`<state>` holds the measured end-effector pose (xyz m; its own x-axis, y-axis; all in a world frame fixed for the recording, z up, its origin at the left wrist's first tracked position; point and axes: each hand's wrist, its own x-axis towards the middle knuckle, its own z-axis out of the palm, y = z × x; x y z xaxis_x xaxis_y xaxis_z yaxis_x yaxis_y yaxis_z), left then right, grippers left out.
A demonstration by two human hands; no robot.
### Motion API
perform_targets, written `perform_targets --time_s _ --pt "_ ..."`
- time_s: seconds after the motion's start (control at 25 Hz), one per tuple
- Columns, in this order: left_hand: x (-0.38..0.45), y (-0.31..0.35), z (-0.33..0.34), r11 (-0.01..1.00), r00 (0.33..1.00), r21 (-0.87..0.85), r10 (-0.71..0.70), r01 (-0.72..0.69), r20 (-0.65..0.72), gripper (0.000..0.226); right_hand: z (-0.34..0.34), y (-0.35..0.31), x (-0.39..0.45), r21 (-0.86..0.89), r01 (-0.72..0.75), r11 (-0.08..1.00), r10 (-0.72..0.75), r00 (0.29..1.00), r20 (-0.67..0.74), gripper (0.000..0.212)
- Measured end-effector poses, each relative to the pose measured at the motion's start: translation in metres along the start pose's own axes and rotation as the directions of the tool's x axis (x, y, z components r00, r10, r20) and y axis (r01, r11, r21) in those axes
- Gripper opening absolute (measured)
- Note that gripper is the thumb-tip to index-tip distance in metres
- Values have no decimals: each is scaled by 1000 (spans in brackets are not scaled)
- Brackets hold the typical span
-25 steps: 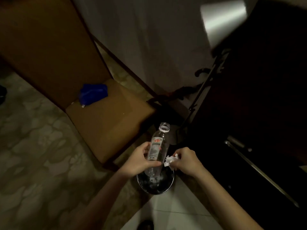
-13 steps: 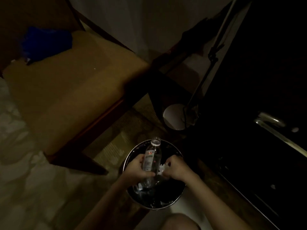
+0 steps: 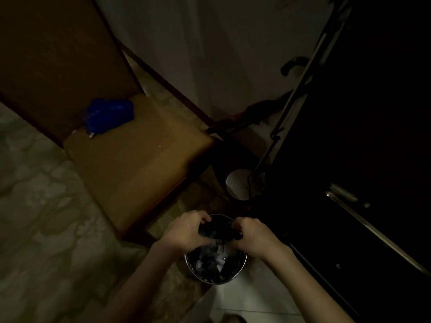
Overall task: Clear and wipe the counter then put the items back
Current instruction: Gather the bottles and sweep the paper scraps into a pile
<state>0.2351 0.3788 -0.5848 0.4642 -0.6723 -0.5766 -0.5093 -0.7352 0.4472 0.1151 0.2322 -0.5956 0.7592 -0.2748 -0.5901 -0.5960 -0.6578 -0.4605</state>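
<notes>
Head view, dim light. Half a second ago the left hand (image 3: 186, 231) gripped a clear plastic bottle and the right hand (image 3: 254, 236) pinched crumpled white paper above the bin (image 3: 240, 268); now both are gone from the hands, pale scraps and glints lying inside the bin. Judged: rubbish cleared, wiping comes next. Left grip curled over the bin's far rim; right grip curled at the rim opposite; whether either clasps anything, cannot tell. Bin round, shiny metal, dark-lined. Chair seat (image 3: 140, 164) tan, padded, square; blue crumpled cloth (image 3: 109, 115) on it, soft. Floor (image 3: 46, 217) mottled stone pattern
</notes>
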Motion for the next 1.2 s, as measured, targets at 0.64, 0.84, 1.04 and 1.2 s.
perform_targets --time_s 0.64,0.84,1.04,1.2 --pt "-252 299 -350 787 848 510 495 -346 -188 56 -359 -190 -340 -243 15 970 -136 861 -490 38" --pt "-262 390 -358 698 740 531 648 -481 -182 48 -401 -146 -410 -201 -119 972 -43 755 -655 39" --pt "-242 468 -342 687 758 508 645 -519 -98 48 -427 -77 -444 -104 -159 982 45 725 -687 40" --pt "-223 534 -324 676 743 510 662 -532 -102 47 -464 -20 -460 -101 -195 976 69 708 -702 40"
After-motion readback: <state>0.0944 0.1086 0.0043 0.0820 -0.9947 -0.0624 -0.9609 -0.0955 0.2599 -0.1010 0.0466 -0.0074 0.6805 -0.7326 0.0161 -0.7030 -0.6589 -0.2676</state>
